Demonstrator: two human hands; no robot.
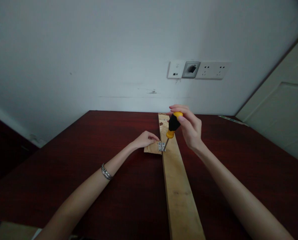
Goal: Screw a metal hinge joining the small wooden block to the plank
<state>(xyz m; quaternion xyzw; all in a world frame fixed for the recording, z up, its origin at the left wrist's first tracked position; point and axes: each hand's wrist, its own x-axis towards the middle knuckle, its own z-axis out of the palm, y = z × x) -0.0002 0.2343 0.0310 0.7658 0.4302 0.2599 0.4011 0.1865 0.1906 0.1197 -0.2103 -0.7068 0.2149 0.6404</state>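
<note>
My right hand (190, 128) grips the black and yellow handle of a screwdriver (174, 123), which tilts with its shaft pointing down and left. Its tip meets the right leaf of a small metal hinge (161, 146); the screw under the tip is too small to make out. The hinge bridges a long wooden plank (177, 180) and a short piece of wood (152, 148) on the plank's left side. My left hand (144, 139) holds the short piece at its far edge, fingers closed, fingertips close to the hinge.
A dark red wooden table (124, 186) carries the plank, which runs from the near edge toward the wall. White wall sockets (212, 70) and a grey switch plate (191, 69) sit above the table's back edge. A pale door (286, 100) stands at the right.
</note>
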